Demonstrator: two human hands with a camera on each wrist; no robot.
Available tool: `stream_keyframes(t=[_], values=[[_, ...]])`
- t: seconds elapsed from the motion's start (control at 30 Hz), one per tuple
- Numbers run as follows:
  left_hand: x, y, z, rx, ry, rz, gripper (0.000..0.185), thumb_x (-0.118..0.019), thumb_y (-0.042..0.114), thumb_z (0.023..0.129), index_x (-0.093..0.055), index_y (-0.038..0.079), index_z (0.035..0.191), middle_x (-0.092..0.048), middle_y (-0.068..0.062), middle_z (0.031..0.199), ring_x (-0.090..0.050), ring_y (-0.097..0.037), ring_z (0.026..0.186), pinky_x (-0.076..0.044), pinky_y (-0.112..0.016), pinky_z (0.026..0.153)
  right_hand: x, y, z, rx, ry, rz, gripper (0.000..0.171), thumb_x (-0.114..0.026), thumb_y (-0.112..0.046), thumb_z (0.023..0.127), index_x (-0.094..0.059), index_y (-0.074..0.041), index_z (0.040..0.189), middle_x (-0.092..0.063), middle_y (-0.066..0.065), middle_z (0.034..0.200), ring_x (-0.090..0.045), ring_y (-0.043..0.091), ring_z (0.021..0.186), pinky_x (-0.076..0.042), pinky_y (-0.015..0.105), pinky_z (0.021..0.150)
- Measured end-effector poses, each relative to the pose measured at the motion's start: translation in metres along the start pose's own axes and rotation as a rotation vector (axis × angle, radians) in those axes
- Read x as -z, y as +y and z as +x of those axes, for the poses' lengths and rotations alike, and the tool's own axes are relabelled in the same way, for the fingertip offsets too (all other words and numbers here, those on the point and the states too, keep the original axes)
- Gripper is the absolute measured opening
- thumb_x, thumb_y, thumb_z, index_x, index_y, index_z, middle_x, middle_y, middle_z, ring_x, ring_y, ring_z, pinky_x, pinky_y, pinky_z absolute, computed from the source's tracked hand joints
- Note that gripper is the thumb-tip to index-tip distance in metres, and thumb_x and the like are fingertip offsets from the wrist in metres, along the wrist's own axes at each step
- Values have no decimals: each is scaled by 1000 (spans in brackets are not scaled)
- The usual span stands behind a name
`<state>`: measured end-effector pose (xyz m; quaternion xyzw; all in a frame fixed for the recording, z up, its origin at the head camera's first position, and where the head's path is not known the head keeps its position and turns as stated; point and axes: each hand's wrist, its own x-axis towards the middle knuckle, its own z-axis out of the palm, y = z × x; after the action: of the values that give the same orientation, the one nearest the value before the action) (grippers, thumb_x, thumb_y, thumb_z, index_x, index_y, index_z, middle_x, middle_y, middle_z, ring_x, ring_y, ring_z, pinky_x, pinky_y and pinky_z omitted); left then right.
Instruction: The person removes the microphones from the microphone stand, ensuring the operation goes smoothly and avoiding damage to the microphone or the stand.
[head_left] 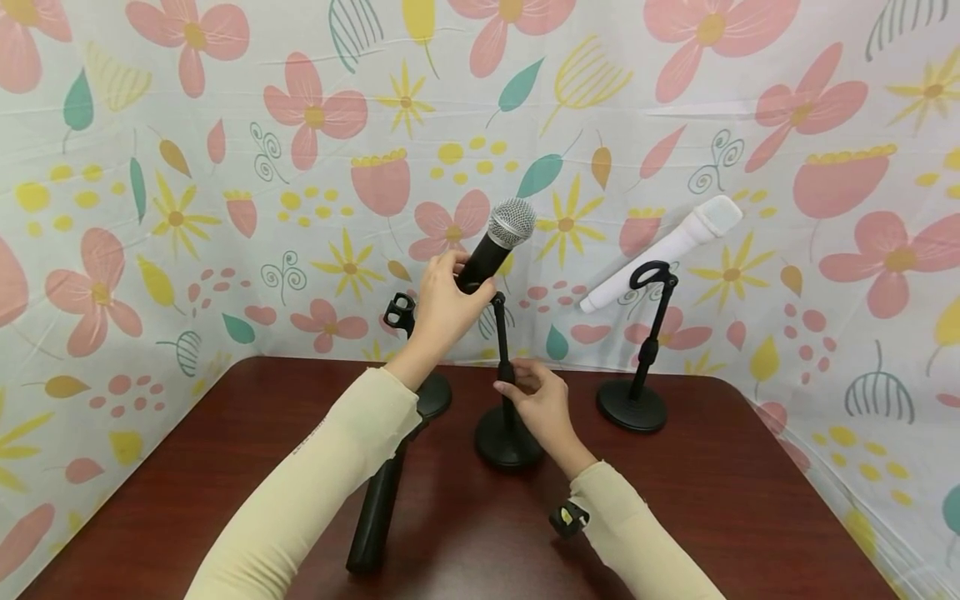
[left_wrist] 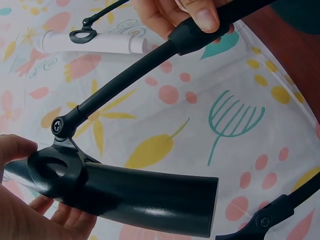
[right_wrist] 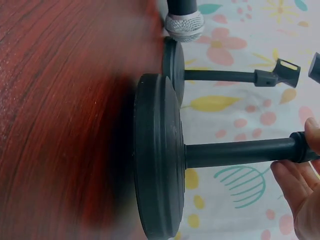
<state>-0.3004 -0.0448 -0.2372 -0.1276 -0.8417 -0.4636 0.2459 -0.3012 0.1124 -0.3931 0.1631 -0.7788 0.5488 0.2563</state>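
My left hand (head_left: 463, 282) grips the body of a black microphone (head_left: 491, 250) with a silver grille, tilted up to the right at the top of the middle stand (head_left: 504, 367). In the left wrist view the microphone body (left_wrist: 150, 192) passes through the stand's clip (left_wrist: 55, 172), with my fingers (left_wrist: 20, 212) behind it. My right hand (head_left: 514, 386) pinches the stand's pole halfway up, above its round base (head_left: 508, 448). The right wrist view shows that base (right_wrist: 155, 155), the pole (right_wrist: 235, 152) and my fingers (right_wrist: 300, 187) on the collar.
A second black microphone (head_left: 373, 521) lies on the brown table (head_left: 712, 517) under my left forearm. A stand with an empty clip (head_left: 400, 310) is on the left. On the right, a stand (head_left: 633, 406) holds a white microphone (head_left: 663, 246). A flowered cloth hangs behind.
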Motion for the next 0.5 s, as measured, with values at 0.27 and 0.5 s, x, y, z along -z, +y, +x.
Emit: stream_keyframes(t=[0.27,0.5], values=[[5,2,-4,-1,34,-6,38,-70,27,85,-62,9,117,-60,-11,110,-56,-26,98,-45,-42,83,7,-28,-6,10,-21,1,32,-77,0,79,-66,5,109,-69,19,93,-68,32,87,-55,41,79],[5,0,-4,-8,43,-2,37,-71,27,84,-63,9,116,-64,-11,107,-57,-27,98,-41,-47,89,10,-40,-8,-16,-40,5,32,-75,4,79,-65,8,109,-68,23,94,-67,35,89,-55,41,81]])
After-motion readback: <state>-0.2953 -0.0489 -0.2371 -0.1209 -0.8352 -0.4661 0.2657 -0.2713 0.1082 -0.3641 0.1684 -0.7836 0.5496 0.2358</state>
